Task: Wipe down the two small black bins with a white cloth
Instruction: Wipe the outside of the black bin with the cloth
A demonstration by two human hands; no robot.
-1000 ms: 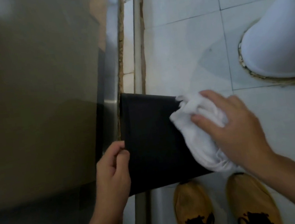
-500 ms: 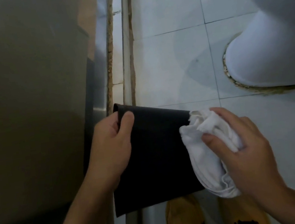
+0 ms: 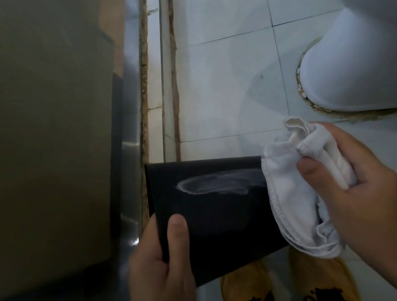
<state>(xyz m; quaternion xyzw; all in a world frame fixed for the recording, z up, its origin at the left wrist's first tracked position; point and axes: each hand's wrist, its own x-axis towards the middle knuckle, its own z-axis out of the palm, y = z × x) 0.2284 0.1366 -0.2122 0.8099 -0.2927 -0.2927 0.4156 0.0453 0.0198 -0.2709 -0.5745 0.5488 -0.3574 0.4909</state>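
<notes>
The black bin (image 3: 214, 214) is held up above the floor (image 3: 228, 82), in front of me, between a grey panel (image 3: 39, 147) at the left and a white toilet base (image 3: 359, 71) at the right. I judge it light and stiff, because one hand carries it by an edge without any bending. Its flat side seems smooth, so it may slip; I would hold it at the edge or rim and not on the face. The side is matt black with a pale wet streak (image 3: 217, 184) across the upper part.

My left hand (image 3: 157, 265) grips the near left edge, with the thumb on the face and the other fingers hidden behind. My right hand (image 3: 356, 194) is curled around the bunched white cloth (image 3: 298, 195), which touches the right edge of the bin. Under it I see two yellow shoes (image 3: 248, 294).
</notes>
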